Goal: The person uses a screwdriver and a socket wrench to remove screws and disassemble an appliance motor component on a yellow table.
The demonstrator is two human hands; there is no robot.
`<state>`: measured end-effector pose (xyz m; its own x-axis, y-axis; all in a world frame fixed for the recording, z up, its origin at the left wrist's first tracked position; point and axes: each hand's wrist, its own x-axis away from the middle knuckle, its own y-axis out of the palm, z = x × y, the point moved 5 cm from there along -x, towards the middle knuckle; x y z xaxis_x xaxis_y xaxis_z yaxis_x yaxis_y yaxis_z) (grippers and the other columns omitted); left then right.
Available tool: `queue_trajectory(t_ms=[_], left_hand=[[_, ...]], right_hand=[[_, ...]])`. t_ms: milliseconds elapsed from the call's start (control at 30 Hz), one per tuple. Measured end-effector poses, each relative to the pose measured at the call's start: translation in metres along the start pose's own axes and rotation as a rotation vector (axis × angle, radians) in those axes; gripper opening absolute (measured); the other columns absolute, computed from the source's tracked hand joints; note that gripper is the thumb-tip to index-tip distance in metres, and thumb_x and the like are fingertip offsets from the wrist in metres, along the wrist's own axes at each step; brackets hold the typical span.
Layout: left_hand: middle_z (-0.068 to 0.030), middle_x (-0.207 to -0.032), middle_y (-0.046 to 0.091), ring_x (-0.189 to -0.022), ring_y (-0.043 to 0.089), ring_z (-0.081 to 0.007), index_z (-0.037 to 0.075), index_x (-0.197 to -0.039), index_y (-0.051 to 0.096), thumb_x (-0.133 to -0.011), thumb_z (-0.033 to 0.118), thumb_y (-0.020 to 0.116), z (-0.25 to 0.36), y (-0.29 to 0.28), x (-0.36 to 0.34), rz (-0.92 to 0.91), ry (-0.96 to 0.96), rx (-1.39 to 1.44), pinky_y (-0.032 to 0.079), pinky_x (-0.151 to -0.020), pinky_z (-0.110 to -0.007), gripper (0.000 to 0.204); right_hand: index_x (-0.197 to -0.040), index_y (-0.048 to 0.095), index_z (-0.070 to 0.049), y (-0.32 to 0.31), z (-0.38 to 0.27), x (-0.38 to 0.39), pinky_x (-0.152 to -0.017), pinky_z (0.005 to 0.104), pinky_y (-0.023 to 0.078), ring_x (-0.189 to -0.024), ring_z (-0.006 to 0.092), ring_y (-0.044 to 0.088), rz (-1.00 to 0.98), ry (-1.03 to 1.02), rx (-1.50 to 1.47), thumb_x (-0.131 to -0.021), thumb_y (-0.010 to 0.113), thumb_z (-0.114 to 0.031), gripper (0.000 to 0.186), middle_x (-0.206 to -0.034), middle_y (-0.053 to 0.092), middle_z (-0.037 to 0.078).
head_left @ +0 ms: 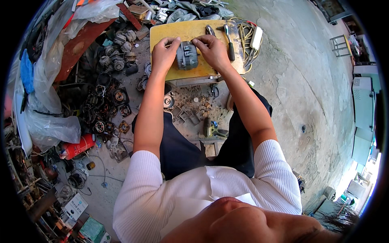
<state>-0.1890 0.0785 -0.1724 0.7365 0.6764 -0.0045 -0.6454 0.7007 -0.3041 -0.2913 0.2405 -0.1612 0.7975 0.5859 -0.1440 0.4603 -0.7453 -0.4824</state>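
Observation:
A grey, ribbed electric motor (pixel 187 56) lies on a yellow board-topped stand (pixel 164 32). At its left end, my left hand (pixel 164 54) has its fingers curled, thumb and forefinger tips close together by the far edge. My right hand (pixel 213 52) pinches at the motor's upper right edge. What either pinch holds is too small to make out. Beyond my right hand are dark-handled pliers (pixel 210 30). To its right lies a ratchet-like tool (pixel 230 43) with a black handle.
Heaped motor parts (pixel 117 97) cover the floor to the left. A cordless drill (pixel 210 128) lies between my feet among metal scraps. Coiled yellow cable (pixel 245 36) and a white power strip (pixel 256 38) sit right of the stand. A red container (pixel 79 146) is at lower left.

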Motion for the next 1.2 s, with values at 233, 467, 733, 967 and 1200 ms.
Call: queue_trajectory(t_ms=[233,467,733,967,1200], left_hand=[[-0.0137,-0.095,0.074,-0.091,0.071,-0.024,0.0,-0.102,0.072,-0.089,0.038,0.07,0.0,0.001,-0.002,-0.01,-0.02,-0.03,0.052,-0.081,-0.034,0.04],[-0.0136,-0.096,0.074,-0.092,0.071,-0.024,0.0,-0.101,0.073,-0.088,0.039,0.07,-0.01,0.002,-0.009,-0.009,-0.003,-0.036,0.052,-0.082,-0.034,0.042],[-0.0131,-0.095,0.074,-0.092,0.07,-0.0235,0.0,-0.1,0.073,-0.086,0.039,0.071,-0.013,0.004,-0.014,-0.016,-0.015,-0.009,0.051,-0.083,-0.033,0.042],[-0.0133,-0.096,0.074,-0.092,0.07,-0.0229,-0.001,-0.101,0.072,-0.087,0.037,0.071,-0.021,0.006,-0.019,-0.032,-0.051,0.029,0.051,-0.083,-0.033,0.041],[-0.0132,-0.097,0.074,-0.091,0.069,-0.0217,-0.002,-0.102,0.072,-0.087,0.037,0.071,-0.018,0.007,-0.019,-0.054,-0.085,0.041,0.05,-0.083,-0.032,0.042]], right_hand=[[-0.109,0.074,-0.007,0.007,0.012,-0.003,-0.079,0.032,0.052,-0.089,0.021,0.07,-0.087,0.017,-0.259,-0.093,0.066,-0.025,0.025,-0.104,0.074,0.01],[-0.11,0.073,-0.004,0.007,0.015,-0.005,-0.081,0.0294,0.051,-0.09,0.0163,0.068,-0.026,0.026,-0.206,-0.095,0.065,-0.023,0.025,-0.103,0.074,0.008],[-0.108,0.072,0.002,0.002,0.006,-0.004,-0.082,0.0277,0.051,-0.091,0.0107,0.064,-0.003,-0.077,-0.094,-0.097,0.065,-0.021,0.026,-0.099,0.072,0.005],[-0.108,0.073,0.001,0.003,0.005,-0.003,-0.08,0.0274,0.05,-0.089,0.0102,0.064,-0.034,-0.01,-0.224,-0.097,0.066,-0.021,0.025,-0.099,0.073,0.007],[-0.109,0.072,0.0,0.004,0.007,-0.003,-0.08,0.0267,0.05,-0.089,0.0094,0.064,-0.053,-0.002,-0.179,-0.097,0.065,-0.021,0.026,-0.098,0.073,0.006]])
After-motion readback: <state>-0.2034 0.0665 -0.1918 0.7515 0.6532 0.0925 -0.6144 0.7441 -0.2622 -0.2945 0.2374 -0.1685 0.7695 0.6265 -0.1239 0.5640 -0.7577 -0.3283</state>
